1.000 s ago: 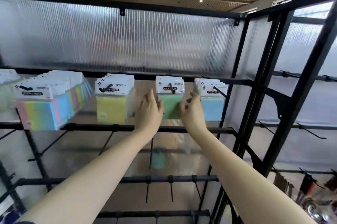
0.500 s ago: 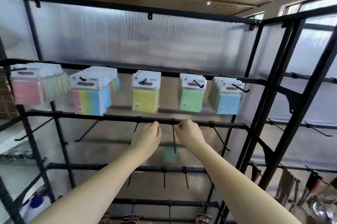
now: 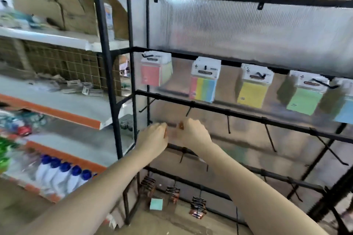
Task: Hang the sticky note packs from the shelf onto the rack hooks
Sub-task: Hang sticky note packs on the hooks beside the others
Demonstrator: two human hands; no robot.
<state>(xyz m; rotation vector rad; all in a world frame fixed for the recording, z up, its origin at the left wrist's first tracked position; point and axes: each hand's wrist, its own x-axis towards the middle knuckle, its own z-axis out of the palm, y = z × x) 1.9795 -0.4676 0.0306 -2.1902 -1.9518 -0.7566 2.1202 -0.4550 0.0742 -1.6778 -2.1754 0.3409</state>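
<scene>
Sticky note packs hang from the rack's upper hooks: pink (image 3: 150, 74), striped (image 3: 204, 85), yellow (image 3: 252, 91), green (image 3: 303, 99) and blue (image 3: 344, 110). My left hand (image 3: 152, 137) and my right hand (image 3: 193, 132) are side by side below them, in front of the rack's left end, level with the bare hooks (image 3: 228, 123) of the second bar. I see the backs of both hands, fingers curled under, and no pack in either. More packs lie blurred on the white shelf (image 3: 82, 88) to the left.
The black rack post (image 3: 107, 62) stands between the shelf unit and the rack. White bottles with blue caps (image 3: 63, 175) sit on the lower shelf. Dark packets (image 3: 197, 208) hang near the floor, beside a loose green note (image 3: 156, 204).
Both hands left the green pack on its hook and dropped, fingers curling. The view swung left, bringing the shelf unit into sight.
</scene>
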